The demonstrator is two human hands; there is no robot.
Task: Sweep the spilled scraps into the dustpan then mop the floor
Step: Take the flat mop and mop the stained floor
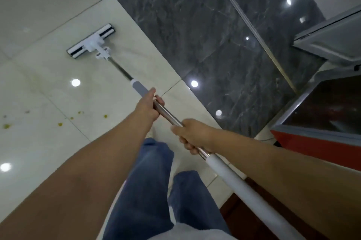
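While standing in blue denim trousers (148,181), the person is holding a long steel-shafted flat mop (170,116). The right hand (193,136) is wrapping round the shaft just beyond its white end grip, and the left hand (148,106) is clasping it just short of the grey sleeve. Small yellow-green scraps (60,124) are lying on the glossy cream tiled floor (48,15), left of the hands. The rectangular white-and-black mop head (90,41) is resting flat farther out, near the floor's dark grey marble border (195,24).

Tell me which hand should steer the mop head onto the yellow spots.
Left, probably. The left hand grips the pole nearer the mop head, on the side of the yellow spots; the right hand holds farther back.
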